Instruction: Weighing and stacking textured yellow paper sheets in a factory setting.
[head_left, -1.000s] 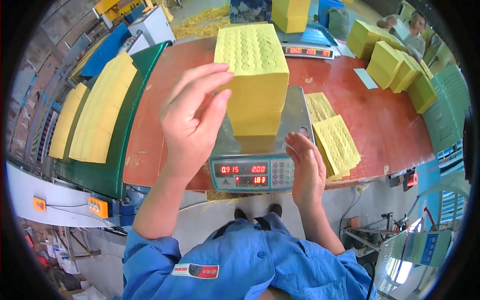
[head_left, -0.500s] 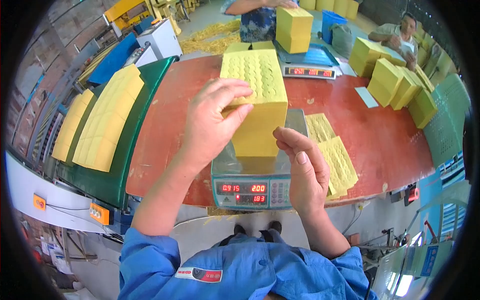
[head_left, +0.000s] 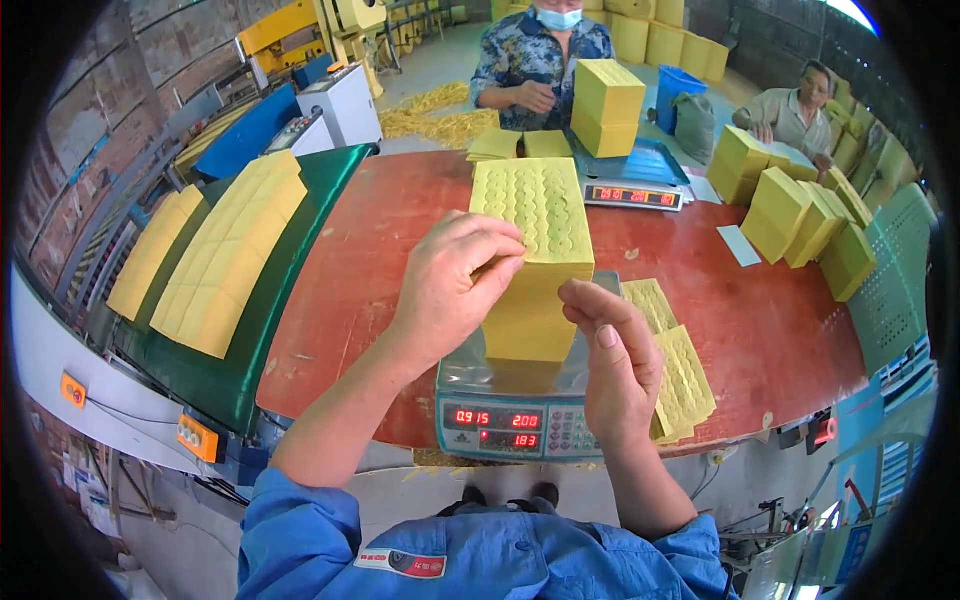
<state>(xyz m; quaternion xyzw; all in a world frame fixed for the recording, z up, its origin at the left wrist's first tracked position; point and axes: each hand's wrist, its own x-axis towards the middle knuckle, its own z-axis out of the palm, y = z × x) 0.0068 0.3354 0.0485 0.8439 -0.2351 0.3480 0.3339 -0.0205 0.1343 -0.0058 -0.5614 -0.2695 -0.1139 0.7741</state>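
A tall stack of yellow paper (head_left: 537, 310) stands on the pan of a digital scale (head_left: 520, 428) right in front of me. Its top sheet bears rows of scalloped, coin-like cut marks. My left hand (head_left: 455, 280) is at the stack's near left top corner, thumb and fingertips pinched on the paper there; how many sheets they take is hidden. Beside the stack's near right edge is my right hand (head_left: 622, 365), fingers slightly bent, thumb upward, nothing in it. Whether its fingertips touch the paper I cannot tell. Loose yellow sheets (head_left: 683, 385) lie right of the scale.
Across the red table (head_left: 345, 270), a masked person (head_left: 545, 65) stands by a second scale (head_left: 632, 180) with another yellow stack (head_left: 607, 110). Another person (head_left: 795, 120) is at the right, near more stacks (head_left: 768, 215). A green conveyor (head_left: 235, 375) with yellow sheets (head_left: 235, 260) runs along the left.
The view has tilted up, so the scene sits lower. My left thumb and fingers have closed together at the stack's corner. The person opposite has taken their hand off the far stack.
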